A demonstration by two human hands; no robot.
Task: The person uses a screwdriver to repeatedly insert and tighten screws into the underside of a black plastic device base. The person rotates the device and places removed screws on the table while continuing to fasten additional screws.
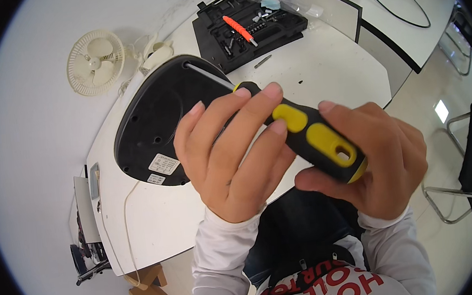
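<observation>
Screwdriver (312, 134), butt clasped in the right hand (385, 151), left hand (228, 159) curled around its front, shaft reaching the black base (146, 119).

Wht tbl (164, 227), blk base (151, 113), open toolcase (276, 33), metal bit (263, 61)

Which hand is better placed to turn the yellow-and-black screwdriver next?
Likely the right hand: it cups the rear end of the yellow-and-black screwdriver. The left hand is at the handle's front, near the silvery metal shaft over the rounded black base, apparently better for steadying.
</observation>
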